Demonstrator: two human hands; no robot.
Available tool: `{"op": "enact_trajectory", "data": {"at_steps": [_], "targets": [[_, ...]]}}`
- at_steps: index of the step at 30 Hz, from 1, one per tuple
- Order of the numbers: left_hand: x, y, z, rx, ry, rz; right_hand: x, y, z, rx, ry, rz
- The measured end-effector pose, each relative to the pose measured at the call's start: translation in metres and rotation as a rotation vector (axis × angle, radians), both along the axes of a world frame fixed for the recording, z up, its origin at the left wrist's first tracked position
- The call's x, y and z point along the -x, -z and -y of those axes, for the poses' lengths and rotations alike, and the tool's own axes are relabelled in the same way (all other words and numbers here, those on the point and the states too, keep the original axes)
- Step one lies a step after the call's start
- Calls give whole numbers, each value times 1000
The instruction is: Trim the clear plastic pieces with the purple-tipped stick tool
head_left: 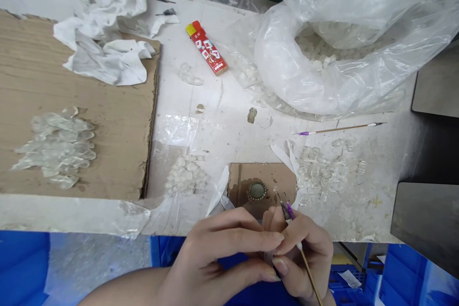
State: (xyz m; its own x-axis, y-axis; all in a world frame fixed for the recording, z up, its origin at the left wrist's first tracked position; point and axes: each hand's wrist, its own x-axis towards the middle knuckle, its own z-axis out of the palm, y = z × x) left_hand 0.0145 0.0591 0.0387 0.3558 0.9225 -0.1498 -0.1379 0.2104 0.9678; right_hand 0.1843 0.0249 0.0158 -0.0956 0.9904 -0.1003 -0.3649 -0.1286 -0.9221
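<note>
My left hand [222, 253] and my right hand [304, 253] meet at the front edge of the white table [229, 119]. The left hand's thumb and fingers pinch something small and clear that I cannot make out. A thin brush [299, 244] with a wooden handle and purple ferrule is gripped in my right hand, its tip pointing up toward the left fingertips. Just beyond the hands lies a small brown card [276, 181] with a round ornate cap [256, 191] on it.
Small clear plastic pieces lie in piles [324, 172] [186, 174] and on a cardboard sheet [118, 119] at left [57, 146]. A second brush [340, 129], a red lighter [207, 48], crumpled tissue [103, 24] and a big plastic bag [344, 48] of pieces sit farther back. Blue bins [412, 267] below.
</note>
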Motion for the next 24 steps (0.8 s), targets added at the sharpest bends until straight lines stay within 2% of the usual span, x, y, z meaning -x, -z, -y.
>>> {"op": "enact_trajectory", "data": {"at_steps": [12, 17, 20, 24], "targets": [[5, 1, 4, -126, 96, -88, -1, 0, 3, -33, 9, 62], [3, 3, 10, -239, 22, -67, -3, -1, 1, -46, 1, 76], [10, -3, 7, -192, 150, -117, -3, -3, -1, -69, 0, 102], [14, -7, 6, -190, 176, -130, -1, -5, -1, -105, 3, 134]]}}
